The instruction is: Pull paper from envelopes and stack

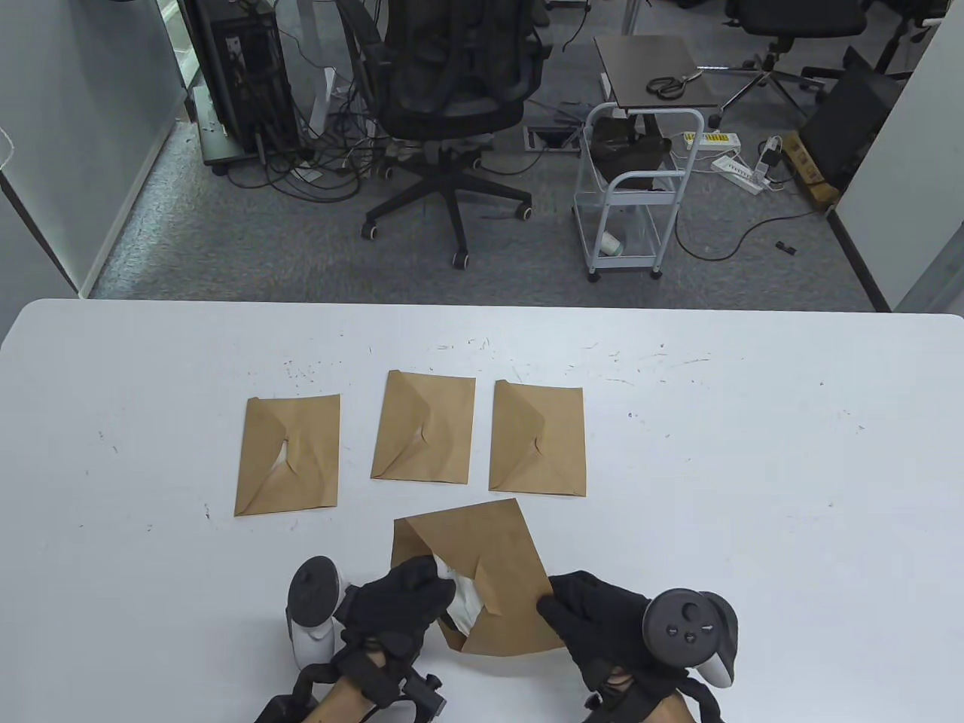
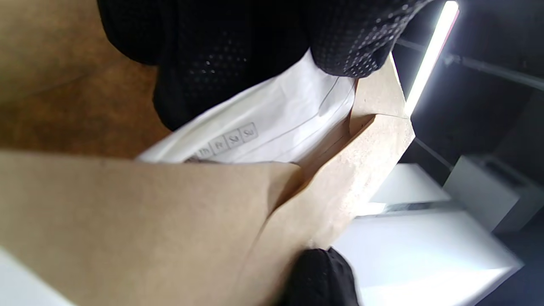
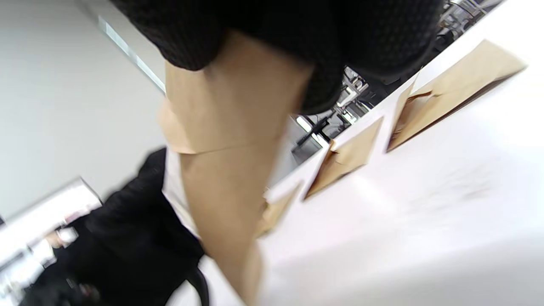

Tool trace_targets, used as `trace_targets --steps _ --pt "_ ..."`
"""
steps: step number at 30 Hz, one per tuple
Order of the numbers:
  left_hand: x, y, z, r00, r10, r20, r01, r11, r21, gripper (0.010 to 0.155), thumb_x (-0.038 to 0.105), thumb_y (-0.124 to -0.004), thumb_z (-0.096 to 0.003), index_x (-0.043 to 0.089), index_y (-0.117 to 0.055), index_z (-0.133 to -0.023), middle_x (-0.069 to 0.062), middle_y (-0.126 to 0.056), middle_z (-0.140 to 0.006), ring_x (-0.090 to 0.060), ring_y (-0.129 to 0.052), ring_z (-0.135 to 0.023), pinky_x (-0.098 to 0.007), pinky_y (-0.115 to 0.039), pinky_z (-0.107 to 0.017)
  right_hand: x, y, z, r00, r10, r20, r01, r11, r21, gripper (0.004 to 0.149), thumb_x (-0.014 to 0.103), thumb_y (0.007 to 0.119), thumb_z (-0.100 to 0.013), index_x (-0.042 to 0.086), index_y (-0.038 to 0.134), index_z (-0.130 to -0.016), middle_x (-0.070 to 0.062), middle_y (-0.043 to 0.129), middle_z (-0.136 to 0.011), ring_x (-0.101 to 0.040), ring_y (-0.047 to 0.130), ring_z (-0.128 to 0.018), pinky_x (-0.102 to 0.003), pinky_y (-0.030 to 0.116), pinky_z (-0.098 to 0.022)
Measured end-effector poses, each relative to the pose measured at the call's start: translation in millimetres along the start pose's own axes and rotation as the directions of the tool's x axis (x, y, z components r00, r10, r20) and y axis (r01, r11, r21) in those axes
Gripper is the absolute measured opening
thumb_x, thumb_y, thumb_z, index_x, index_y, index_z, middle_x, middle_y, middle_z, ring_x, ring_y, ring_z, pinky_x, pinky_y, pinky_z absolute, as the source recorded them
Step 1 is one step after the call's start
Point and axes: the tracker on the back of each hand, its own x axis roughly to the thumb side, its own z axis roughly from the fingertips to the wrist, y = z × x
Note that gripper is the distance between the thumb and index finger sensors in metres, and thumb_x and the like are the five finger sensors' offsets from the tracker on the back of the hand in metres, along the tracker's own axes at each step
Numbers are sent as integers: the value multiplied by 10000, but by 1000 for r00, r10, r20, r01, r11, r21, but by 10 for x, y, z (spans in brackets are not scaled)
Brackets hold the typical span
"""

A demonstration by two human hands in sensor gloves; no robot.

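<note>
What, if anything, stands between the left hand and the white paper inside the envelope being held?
Nothing visible: the left hand already touches the white paper at the brown paper envelope's open mouth.

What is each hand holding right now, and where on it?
Right hand grips the near envelope by its right edge. Left hand pinches the white paper at the envelope's open left side.

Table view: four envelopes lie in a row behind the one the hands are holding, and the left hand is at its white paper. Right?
Not quite: the table view shows three envelopes in that row, not four. The left hand is at the white paper in the held envelope.
</note>
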Motion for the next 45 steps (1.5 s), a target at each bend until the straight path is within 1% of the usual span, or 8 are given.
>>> trace_targets --steps 3,7,14,21,35,40,42,45 --pt "8 40 3 999 -24 -22 25 999 30 454 329 -838 -395 58 -883 -757 -41 -1074 -514 -213 -1067 -345 -470 -780 -532 -106 -66 24 997 75 0 -75 997 -31 361 343 834 -427 74 920 -652 -172 1002 -436 -72 987 -151 -344 896 -142" --pt "-17 142 -10 996 -34 -77 39 997 69 455 315 -840 -395 32 -885 -749 -61 -1076 -494 -205 -1070 -292 -458 -798 -495 -331 -138 67 989 -144 -35 142 988 -57 357 315 835 -427 60 916 -664 -169 1002 -379 -51 980 -94 -335 901 -103" --pt "27 464 -7 961 -196 -194 230 958 172 453 297 -850 -385 1 -898 -725 -87 -1081 -454 -213 -1062 -233 -464 -800 -474 -601 -657 217 976 -196 -90 163 943 -291 354 294 832 -430 56 905 -683 -185 1002 -396 -78 981 -104 -360 893 -121" --pt "-125 621 -38 766 -418 -489 472 882 -15 456 283 -866 -345 -25 -930 -675 -104 -1096 -388 -223 -1054 -168 -486 -795 -446 -716 -793 272 954 -296 -45 261 897 -357 356 294 823 -436 54 895 -690 -186 999 -409 -80 980 -115 -361 891 -129" --pt "-73 646 -59 458 -694 -556 803 591 -75 644 419 -892 -330 -28 -850 -793 -134 -1067 -502 -267 -1045 -273 -510 -742 -495 -671 -715 221 967 -252 -34 233 932 -278 359 297 815 -441 53 890 -693 -187 993 -424 -89 977 -129 -368 887 -145" --pt "41 673 -29 422 -728 -541 862 508 -11 658 439 -877 -339 -21 -836 -807 -147 -1054 -547 -284 -1040 -324 -526 -714 -526 -658 -704 201 963 -269 4 262 933 -248 357 298 814 -441 58 889 -694 -185 993 -427 -89 977 -133 -368 887 -149" --pt "156 623 -13 453 -752 -478 869 493 49 626 473 -843 -353 -1 -877 -760 -122 -1071 -496 -265 -1044 -283 -509 -733 -521 -646 -687 177 948 -312 62 318 926 -205 358 306 809 -442 70 887 -700 -175 993 -436 -81 978 -142 -361 890 -155" --pt "321 441 24 636 -718 -283 765 636 105 607 522 -784 -371 -20 -1009 -527 -110 -1119 -220 -251 -1030 -35 -472 -819 -425 -633 -588 118 870 -471 145 485 870 -87 356 306 804 -449 76 882 -709 -175 991 -452 -86 981 -156 -366 888 -174"
